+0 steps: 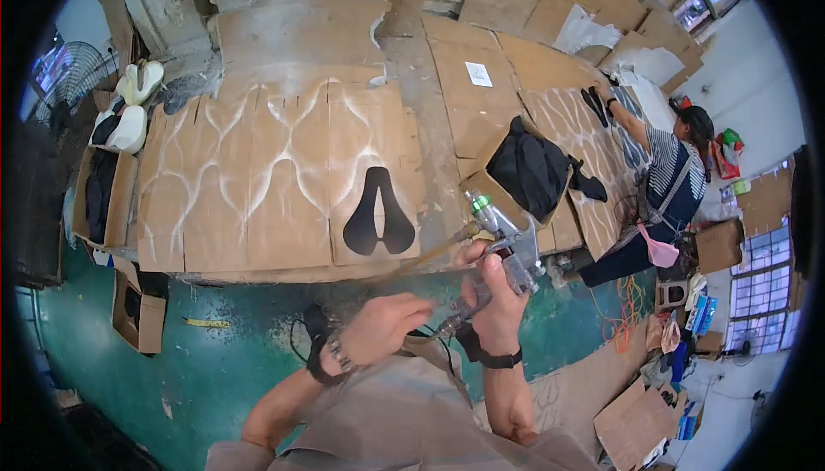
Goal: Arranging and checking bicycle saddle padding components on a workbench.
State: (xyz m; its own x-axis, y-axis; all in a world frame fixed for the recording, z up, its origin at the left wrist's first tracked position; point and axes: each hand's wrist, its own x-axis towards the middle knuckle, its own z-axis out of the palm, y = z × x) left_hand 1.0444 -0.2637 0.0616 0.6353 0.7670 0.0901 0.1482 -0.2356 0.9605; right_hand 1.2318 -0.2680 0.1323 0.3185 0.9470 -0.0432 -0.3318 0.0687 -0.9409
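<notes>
My right hand [500,308] grips a silver spray gun [517,252] with a green fitting, held in front of my body near the bench edge. My left hand [382,327] is just left of the gun's handle, its fingers drawn together beside the lower end. Whatever lies between those fingertips is too blurred to make out. Beyond the hands, one black saddle-shaped piece [363,229] with a slot down its middle lies flat on cardboard [249,243]. White curved spray outlines mark that cardboard. A brownish hose passes behind the gun.
A box of black pieces [526,170] stands on the bench to the right. Farther right, a co-worker [675,179] in a striped top reaches over black pieces on marked cardboard. Cartons [139,309] stand at left; an orange hose [626,312] coils on the green floor.
</notes>
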